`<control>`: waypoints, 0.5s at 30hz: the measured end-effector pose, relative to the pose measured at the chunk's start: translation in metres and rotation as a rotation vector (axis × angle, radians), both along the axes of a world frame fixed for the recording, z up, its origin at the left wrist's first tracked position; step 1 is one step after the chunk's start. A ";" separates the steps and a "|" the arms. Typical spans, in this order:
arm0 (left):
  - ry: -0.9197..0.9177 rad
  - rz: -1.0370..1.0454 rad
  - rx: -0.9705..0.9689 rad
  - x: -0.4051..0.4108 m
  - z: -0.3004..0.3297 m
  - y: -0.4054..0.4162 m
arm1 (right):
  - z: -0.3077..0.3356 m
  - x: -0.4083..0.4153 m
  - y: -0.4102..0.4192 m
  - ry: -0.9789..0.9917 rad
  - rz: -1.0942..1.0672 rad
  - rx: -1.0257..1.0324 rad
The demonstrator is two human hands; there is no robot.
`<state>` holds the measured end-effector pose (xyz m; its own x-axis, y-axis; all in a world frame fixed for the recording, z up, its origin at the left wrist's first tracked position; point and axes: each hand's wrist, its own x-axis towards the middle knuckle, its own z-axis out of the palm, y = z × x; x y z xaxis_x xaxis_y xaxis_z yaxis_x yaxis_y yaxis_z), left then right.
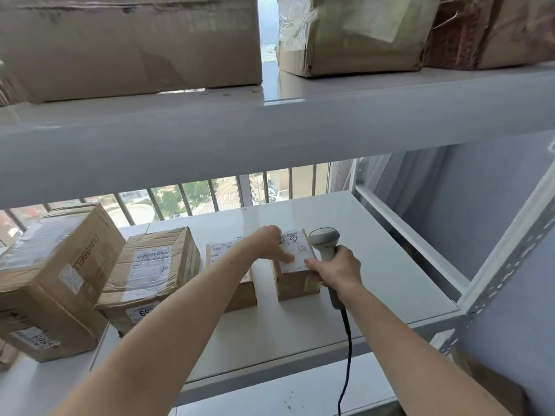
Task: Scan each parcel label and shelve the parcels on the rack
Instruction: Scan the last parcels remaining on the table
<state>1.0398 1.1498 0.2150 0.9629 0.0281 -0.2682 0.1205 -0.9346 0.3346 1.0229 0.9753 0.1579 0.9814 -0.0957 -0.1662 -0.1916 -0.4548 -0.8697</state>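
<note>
A small brown parcel (295,283) with a white label on top stands on the white rack shelf (375,283). My left hand (268,243) lies on its label with straight fingers. My right hand (336,270) grips the handle of a grey barcode scanner (324,237) just right of the parcel, and its thumb touches the label's right edge. The scanner's black cable hangs down past the shelf's front edge.
Left of the small parcel stand another small box (237,292), a taped box (150,274) and a larger box (54,283). The shelf above (270,124) carries big cartons. Window bars run behind; a white rack upright (507,256) is at the right.
</note>
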 end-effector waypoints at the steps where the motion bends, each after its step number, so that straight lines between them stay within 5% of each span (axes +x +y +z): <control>1: 0.001 0.001 -0.003 0.000 0.001 0.000 | 0.000 0.001 0.000 0.002 0.001 -0.002; 15: -0.057 0.035 -0.075 -0.002 0.007 -0.008 | 0.002 -0.004 -0.008 -0.004 -0.007 0.055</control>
<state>1.0375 1.1419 0.2220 0.9755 0.0444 -0.2154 0.1316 -0.9024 0.4104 1.0193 0.9675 0.1594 0.9814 -0.0935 -0.1674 -0.1911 -0.4052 -0.8940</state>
